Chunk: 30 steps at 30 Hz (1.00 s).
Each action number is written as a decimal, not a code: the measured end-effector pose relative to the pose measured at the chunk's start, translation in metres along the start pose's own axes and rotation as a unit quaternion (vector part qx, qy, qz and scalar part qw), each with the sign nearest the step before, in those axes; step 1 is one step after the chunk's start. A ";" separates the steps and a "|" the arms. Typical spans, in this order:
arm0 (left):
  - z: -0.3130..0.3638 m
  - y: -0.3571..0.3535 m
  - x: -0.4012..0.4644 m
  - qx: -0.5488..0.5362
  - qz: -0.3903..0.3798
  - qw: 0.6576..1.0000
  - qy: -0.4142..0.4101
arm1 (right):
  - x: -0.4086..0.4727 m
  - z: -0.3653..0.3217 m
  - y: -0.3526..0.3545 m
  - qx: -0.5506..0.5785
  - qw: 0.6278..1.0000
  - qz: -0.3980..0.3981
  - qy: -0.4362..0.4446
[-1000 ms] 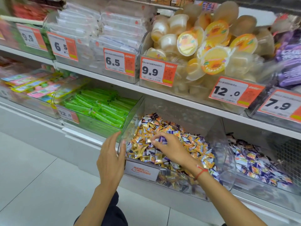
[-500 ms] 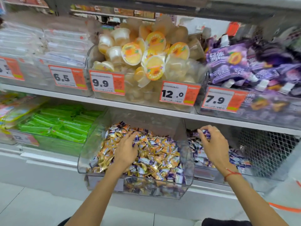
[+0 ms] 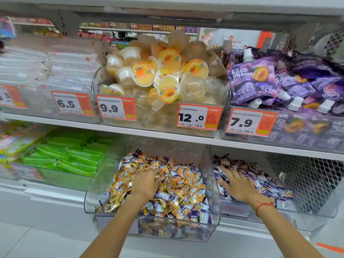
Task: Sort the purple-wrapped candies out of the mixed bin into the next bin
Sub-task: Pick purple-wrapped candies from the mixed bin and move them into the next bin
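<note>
My left hand (image 3: 147,183) lies palm down on the candy heap in the mixed bin (image 3: 115,185), fingers loosely bent into the wrappers; can't tell if anything is pinched under them. My right hand (image 3: 237,185) is spread flat, fingers straight and apart, resting on the pile in the next bin (image 3: 316,211), holding nothing I can see. Red string (image 3: 261,206) on the right wrist. Mixed bin: clear plastic, mostly gold-orange wrappers with purple-wrapped candies (image 3: 197,211) scattered through, many near the front wall. Next bin just beside it on the right holds purple and white wrappers. Green packs (image 3: 74,155) in the bin to the left. Shelf above: jelly cups (image 3: 163,75) behind 9.9 and 12.0 price tags (image 3: 200,117), purple pouches (image 3: 260,81) at right, tag 7.9.
</note>
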<state>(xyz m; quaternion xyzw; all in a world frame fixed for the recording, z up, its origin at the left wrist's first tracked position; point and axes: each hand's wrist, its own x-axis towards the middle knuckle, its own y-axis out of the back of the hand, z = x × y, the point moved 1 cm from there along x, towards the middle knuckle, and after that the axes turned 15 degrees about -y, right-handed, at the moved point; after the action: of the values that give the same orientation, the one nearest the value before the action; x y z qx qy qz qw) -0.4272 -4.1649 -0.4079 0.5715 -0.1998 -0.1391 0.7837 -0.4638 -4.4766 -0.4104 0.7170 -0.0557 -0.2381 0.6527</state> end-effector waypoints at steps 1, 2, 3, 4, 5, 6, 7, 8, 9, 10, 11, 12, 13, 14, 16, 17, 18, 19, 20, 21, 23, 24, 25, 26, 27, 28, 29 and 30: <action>0.000 0.004 -0.003 -0.006 -0.001 1.000 -0.002 | -0.006 -0.003 0.004 0.004 1.000 -0.002 -0.002; 0.000 0.008 -0.008 -0.013 -0.003 1.000 -0.007 | -0.010 -0.005 0.007 0.011 1.000 0.006 0.000; -0.003 0.011 -0.015 -0.017 -0.001 1.000 -0.010 | -0.016 -0.008 0.012 0.030 0.999 0.025 0.004; -0.005 0.014 -0.023 -0.021 0.005 1.000 -0.012 | -0.022 -0.011 0.017 0.056 0.997 0.060 0.012; -0.009 0.015 -0.033 -0.028 0.013 0.999 -0.012 | -0.031 -0.016 0.024 0.095 0.989 0.109 0.026; -0.012 0.016 -0.045 -0.037 0.026 0.999 -0.010 | -0.041 -0.022 0.030 0.137 0.976 0.163 0.048; -0.015 0.016 -0.057 -0.049 0.039 0.998 -0.003 | -0.053 -0.030 0.036 0.177 0.957 0.214 0.079; -0.017 0.017 -0.067 -0.064 0.050 0.997 0.007 | -0.064 -0.041 0.043 0.204 0.937 0.259 0.117; -0.021 0.016 -0.075 -0.087 0.060 0.994 0.018 | -0.077 -0.055 0.051 0.212 0.922 0.286 0.151; -0.022 0.018 -0.080 -0.116 0.073 0.990 0.029 | -0.084 -0.070 0.055 0.211 0.916 0.291 0.179; -0.024 0.019 -0.083 -0.141 0.088 0.985 0.040 | -0.090 -0.086 0.058 0.194 0.921 0.274 0.195; -0.024 0.020 -0.085 -0.156 0.103 0.981 0.049 | -0.090 -0.103 0.056 0.181 0.930 0.243 0.210; -0.023 0.021 -0.085 -0.162 0.117 0.978 0.055 | -0.087 -0.119 0.051 0.163 0.940 0.207 0.216; -0.022 0.022 -0.086 -0.161 0.129 0.977 0.060 | -0.082 -0.135 0.049 0.140 0.947 0.193 0.217; -0.020 0.021 -0.087 -0.144 0.146 0.977 0.066 | -0.062 -0.160 0.034 0.087 0.965 0.147 0.197; -0.020 0.021 -0.086 -0.136 0.147 0.977 0.070 | -0.058 -0.172 0.031 0.056 0.977 0.101 0.182; -0.019 0.021 -0.086 -0.130 0.144 0.978 0.073 | -0.031 -0.168 0.007 0.030 0.985 0.057 0.162; -0.020 0.020 -0.086 -0.125 0.137 0.980 0.076 | -0.010 -0.162 -0.009 -0.007 0.990 0.018 0.143; -0.020 0.020 -0.085 -0.121 0.133 0.981 0.078 | 0.022 -0.155 -0.032 -0.038 0.992 -0.010 0.121; -0.021 0.019 -0.084 -0.119 0.128 0.981 0.079 | 0.037 -0.148 -0.047 -0.070 0.992 -0.031 0.105; -0.021 0.018 -0.084 -0.124 0.122 0.981 0.087 | 0.025 -0.153 -0.041 -0.034 0.995 -0.029 0.090; -0.021 0.017 -0.084 -0.128 0.120 0.980 0.092 | 0.004 -0.162 -0.022 -0.021 0.995 0.016 0.101; -0.022 0.015 -0.083 -0.132 0.119 0.980 0.094 | -0.014 -0.168 -0.005 -0.015 0.991 0.051 0.122; -0.022 0.014 -0.082 -0.137 0.121 0.979 0.093 | -0.024 -0.171 0.005 0.004 0.988 0.076 0.133; -0.023 0.013 -0.082 -0.144 0.122 0.978 0.092 | -0.041 -0.174 0.019 0.027 0.987 0.085 0.137; -0.023 0.013 -0.082 -0.152 0.124 0.976 0.093 | -0.042 -0.168 0.014 0.061 0.983 0.094 0.145; -0.022 0.013 -0.081 -0.161 0.128 0.974 0.095 | -0.051 -0.166 0.019 0.092 0.979 0.102 0.151; -0.022 0.012 -0.082 -0.171 0.134 0.971 0.096 | -0.055 -0.161 0.016 0.118 0.976 0.103 0.149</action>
<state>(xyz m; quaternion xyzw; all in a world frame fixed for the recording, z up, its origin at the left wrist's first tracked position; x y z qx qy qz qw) -0.4890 -4.1060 -0.4145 0.4080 -0.1713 -0.0095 0.8967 -0.4420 -4.3111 -0.3745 0.8070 -0.0595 -0.0521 0.5853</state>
